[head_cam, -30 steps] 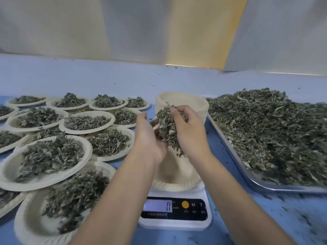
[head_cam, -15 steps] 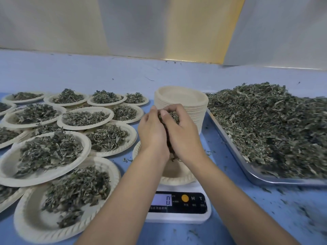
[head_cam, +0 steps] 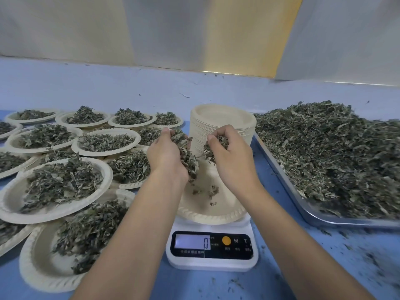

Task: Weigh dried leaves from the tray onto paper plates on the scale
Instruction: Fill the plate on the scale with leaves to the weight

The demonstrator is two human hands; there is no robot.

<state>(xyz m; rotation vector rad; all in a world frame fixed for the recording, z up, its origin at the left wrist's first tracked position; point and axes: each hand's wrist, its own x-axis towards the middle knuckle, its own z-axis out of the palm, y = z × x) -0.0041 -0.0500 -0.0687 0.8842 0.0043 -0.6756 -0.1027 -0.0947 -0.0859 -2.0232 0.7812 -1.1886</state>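
- Setup makes sense: scale (head_cam: 212, 258) sits dead centre in front of the person, with one plate (head_cam: 229, 206) on it, so both hands can work right above it.
- Tray (head_cam: 320, 217) of leaves (head_cam: 329, 152) is just right of the scale, a short reach for grabbing more. Spare stack (head_cam: 223, 124) stands right behind the scale for the next round.
- Filled plates (head_cam: 62, 185) are crowded off to the left, overlapping each other on the table (head_cam: 281, 284), out of the way of the weighing spot.
- Left hand (head_cam: 166, 156) hovers over the plate, fingers curled round a fat clump (head_cam: 186, 154) that hangs out the bottom of the fist. Loose hold, I'd guess so bits can be crumbled down slowly.
- Right hand (head_cam: 233, 161) is beside it, apart from the left, pinching a smaller tuft (head_cam: 214, 146) between thumb and curled fingers. Looks like the fine-tuning hand to me.
- Only a few scraps (head_cam: 207, 191) lie on the plate so far; most of the portion is up in the hands.
- Display (head_cam: 192, 242) seems to read 0, though it's a bit blurry, so take that lightly.
- Neither hand touches the plate or scale, which is right, since leaning on it would throw the reading off.
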